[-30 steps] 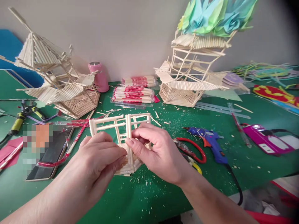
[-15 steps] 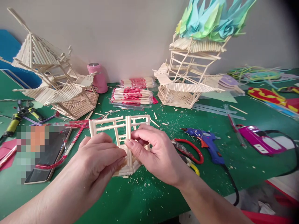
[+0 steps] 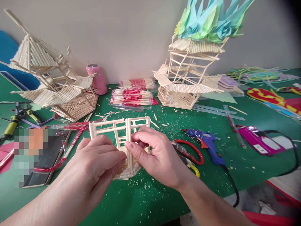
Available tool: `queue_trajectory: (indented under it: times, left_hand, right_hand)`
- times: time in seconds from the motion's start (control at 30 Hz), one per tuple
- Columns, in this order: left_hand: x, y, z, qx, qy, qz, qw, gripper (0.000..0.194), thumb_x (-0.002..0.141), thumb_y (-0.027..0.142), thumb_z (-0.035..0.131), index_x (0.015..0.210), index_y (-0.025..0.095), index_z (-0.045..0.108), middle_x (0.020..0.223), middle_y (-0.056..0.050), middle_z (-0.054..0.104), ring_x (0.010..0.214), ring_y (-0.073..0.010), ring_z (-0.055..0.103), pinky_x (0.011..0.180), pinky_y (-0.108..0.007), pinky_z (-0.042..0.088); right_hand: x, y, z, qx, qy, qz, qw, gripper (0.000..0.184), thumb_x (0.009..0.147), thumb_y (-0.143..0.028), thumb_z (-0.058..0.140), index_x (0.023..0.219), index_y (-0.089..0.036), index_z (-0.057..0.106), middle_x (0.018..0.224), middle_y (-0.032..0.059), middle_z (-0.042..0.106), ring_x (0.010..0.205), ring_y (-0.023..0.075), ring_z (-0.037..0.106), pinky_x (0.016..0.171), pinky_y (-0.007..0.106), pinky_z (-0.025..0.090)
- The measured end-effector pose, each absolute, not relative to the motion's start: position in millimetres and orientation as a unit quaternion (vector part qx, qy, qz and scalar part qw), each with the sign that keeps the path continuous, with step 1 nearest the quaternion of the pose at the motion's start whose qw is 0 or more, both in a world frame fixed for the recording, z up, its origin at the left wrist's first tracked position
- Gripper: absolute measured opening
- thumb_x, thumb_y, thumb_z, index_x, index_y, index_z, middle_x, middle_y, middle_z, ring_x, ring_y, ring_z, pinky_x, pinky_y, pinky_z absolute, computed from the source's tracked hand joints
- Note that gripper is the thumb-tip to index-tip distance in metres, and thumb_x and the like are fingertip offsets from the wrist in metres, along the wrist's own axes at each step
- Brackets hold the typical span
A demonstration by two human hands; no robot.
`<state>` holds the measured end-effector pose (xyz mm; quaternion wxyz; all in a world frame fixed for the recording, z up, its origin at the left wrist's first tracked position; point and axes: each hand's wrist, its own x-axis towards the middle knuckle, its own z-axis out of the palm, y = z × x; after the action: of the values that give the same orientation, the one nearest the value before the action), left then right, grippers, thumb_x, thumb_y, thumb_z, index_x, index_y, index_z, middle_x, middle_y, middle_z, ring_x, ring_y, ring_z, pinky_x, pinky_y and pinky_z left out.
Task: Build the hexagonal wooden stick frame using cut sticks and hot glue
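A small open frame model built of pale wooden sticks [image 3: 129,128] stands on the green table in front of me, with upright posts, cross rails and a flat stick base. My right hand [image 3: 154,153] pinches its near upright post between thumb and forefinger. From the other side my left hand [image 3: 101,160] is closed at the model, its fingertips against the left of that same post. The left thumb and whatever lies under those fingers are mostly hidden. A blue glue gun [image 3: 205,141] and red-handled pliers [image 3: 196,152] lie to the right of my right hand.
Two larger stick pavilions [image 3: 77,106] stand behind, the right one topped with folded paper leaves [image 3: 211,23]. Bundled sticks [image 3: 131,96] and a pink bottle [image 3: 100,81] sit between them. A phone [image 3: 48,160] lies left, a magenta device [image 3: 257,139] right. Wood crumbs litter the table.
Both hands keep the same grip on the stick model. The surroundings have shifted slightly left in view, as my head has turned a little.
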<state>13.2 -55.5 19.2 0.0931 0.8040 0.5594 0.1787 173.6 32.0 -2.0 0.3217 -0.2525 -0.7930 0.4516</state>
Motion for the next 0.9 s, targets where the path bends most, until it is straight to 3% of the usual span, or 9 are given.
queue_trajectory:
  times: [0.9]
  left_hand:
    - [12.0,-59.5,18.7,0.811,0.556,0.158,0.088,0.028,0.085,0.014,0.032,0.079,0.022,0.058,0.068,-0.001,0.064,0.067,-0.0185,0.054,0.065,-0.034,0.042]
  right_hand:
    - [174.0,29.2,0.7,-0.248,-0.804,0.435,0.321,0.023,0.085,-0.023,0.052,0.063,-0.017,0.052,0.066,-0.0011,0.046,0.061,0.0095,0.044,0.053,0.021,0.038]
